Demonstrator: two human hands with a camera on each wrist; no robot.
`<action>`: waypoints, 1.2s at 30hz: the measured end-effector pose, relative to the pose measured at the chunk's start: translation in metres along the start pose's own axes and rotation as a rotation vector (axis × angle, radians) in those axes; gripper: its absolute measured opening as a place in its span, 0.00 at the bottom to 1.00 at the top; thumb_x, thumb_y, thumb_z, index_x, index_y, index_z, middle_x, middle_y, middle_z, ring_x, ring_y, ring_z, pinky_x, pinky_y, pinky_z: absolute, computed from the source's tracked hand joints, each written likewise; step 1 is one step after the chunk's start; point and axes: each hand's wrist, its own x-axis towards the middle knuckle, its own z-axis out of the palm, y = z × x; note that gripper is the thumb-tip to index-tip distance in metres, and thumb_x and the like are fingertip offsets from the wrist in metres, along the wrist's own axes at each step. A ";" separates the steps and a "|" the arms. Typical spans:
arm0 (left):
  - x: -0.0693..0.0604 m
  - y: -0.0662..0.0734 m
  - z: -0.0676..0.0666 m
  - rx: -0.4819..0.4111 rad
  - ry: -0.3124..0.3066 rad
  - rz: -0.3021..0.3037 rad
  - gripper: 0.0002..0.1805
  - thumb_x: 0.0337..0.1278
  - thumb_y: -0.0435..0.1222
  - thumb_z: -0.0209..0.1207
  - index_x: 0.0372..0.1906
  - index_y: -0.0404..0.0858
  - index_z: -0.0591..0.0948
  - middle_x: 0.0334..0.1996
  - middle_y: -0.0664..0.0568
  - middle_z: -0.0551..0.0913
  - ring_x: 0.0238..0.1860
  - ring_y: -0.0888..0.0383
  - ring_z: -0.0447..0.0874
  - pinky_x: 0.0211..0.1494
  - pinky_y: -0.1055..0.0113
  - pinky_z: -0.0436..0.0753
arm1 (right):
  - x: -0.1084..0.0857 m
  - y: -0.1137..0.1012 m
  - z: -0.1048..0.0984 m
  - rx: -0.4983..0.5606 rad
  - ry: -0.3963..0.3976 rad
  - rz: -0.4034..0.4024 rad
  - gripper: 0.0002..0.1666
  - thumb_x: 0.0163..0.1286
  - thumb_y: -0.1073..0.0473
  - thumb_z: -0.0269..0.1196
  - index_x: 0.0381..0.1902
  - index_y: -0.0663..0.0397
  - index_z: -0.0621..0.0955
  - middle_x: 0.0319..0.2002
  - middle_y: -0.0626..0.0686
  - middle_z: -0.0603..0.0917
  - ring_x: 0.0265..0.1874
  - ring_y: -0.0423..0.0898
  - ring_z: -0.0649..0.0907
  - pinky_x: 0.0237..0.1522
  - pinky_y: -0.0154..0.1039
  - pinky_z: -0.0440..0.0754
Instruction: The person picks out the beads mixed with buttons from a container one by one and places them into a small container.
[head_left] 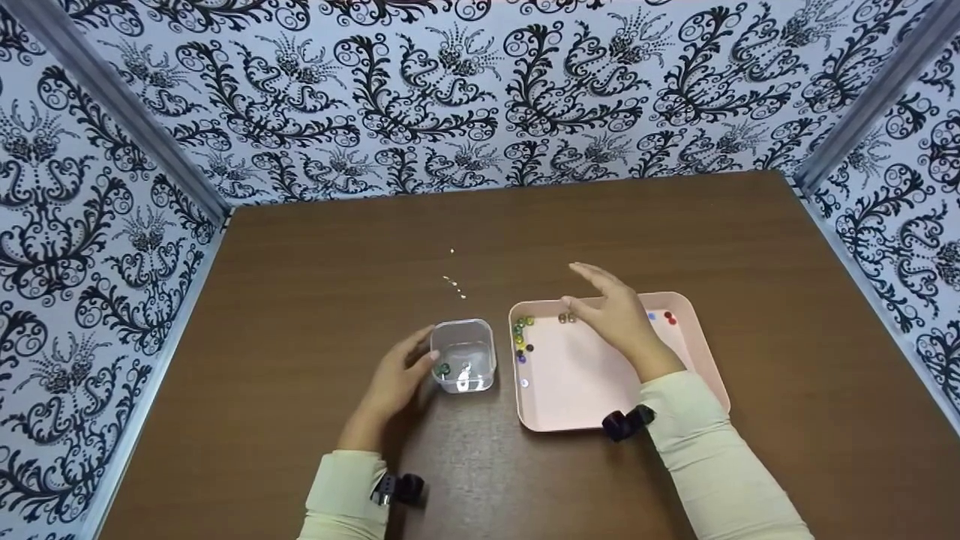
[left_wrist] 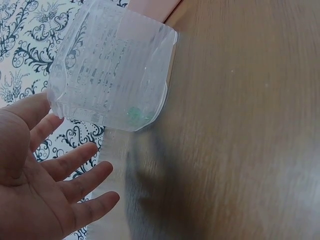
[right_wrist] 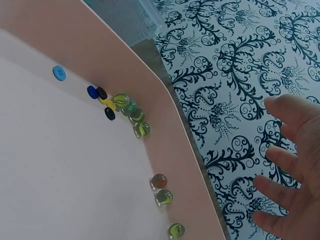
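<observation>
A clear plastic container stands on the wooden table, left of a pink tray. Inside its near left part lies a green marble, seen through the wall in the left wrist view. My left hand pinches the container's left rim between thumb and index finger, the other fingers spread apart. Over the tray's far edge hovers my right hand, fingers extended and holding nothing. Several marbles line the tray's inner edge, with yellow and dark buttons and a blue button beside them.
Small red pieces lie in the tray's far right corner, partly near the right hand. Several tiny pale bits are scattered on the table beyond the container. Patterned panels enclose the table's back and sides.
</observation>
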 end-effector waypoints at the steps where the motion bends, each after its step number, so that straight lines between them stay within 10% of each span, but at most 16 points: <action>1: 0.000 0.000 0.000 0.008 -0.001 0.000 0.25 0.64 0.31 0.57 0.64 0.29 0.71 0.59 0.32 0.75 0.61 0.39 0.74 0.67 0.47 0.68 | 0.000 0.001 0.000 0.018 0.005 0.013 0.33 0.64 0.55 0.67 0.66 0.55 0.73 0.67 0.55 0.71 0.69 0.55 0.67 0.69 0.52 0.63; 36: -0.001 0.001 -0.001 0.045 -0.010 -0.050 0.25 0.66 0.34 0.56 0.66 0.33 0.71 0.60 0.34 0.75 0.62 0.40 0.72 0.68 0.46 0.66 | 0.002 0.032 -0.007 0.221 -0.031 0.127 0.26 0.63 0.62 0.67 0.58 0.65 0.78 0.55 0.64 0.80 0.56 0.57 0.79 0.56 0.44 0.78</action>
